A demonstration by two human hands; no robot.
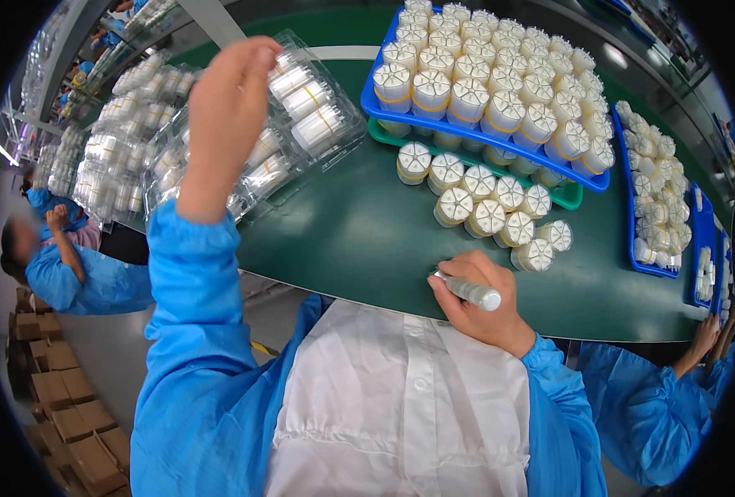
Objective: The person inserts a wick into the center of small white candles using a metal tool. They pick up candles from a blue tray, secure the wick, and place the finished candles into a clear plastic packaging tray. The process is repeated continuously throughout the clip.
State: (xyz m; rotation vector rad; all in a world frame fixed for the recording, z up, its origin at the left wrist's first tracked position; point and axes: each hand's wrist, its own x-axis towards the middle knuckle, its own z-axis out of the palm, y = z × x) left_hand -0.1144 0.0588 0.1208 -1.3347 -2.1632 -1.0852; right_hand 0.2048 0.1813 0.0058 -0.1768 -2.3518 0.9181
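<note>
Right hand (487, 298): fingers curled round a white-ended cylinder (477, 293), thumb along its side. Cylinder sits in the fist just above the near edge of the green table (334, 228), lying roughly sideways, white end toward the table's right end. Grip looks firm rather than pinched, probably for control; close to the body, so likely little reach needed.

Left hand (231, 108): raised over the left part of the table, fingers bent, tips by the clear plastic tray (347, 142). Can't tell if the fingertips hold anything; palm side is hidden.

Containers:
- Clear plastic tray: white bundles lying flat in moulded pockets, which presumably stop them rolling. More bundles in a clear-wrapped pile (115, 161) at the table's left end.
- Blue tray (595, 181), toward the far edge: packed rows of banded white bundles on end. Tight packing probably props them upright. It rests on a green tray (568, 197), which has bundles showing under the blue rim.
- Second blue tray (655, 270), toward the right end: white bundles, less orderly, some on their sides.

Loose bundles (486, 217) stand mid-table, in front of the green tray and short of the near edge; probably grouped there for easy reach. Yellow bands presumably hold each together.
</note>
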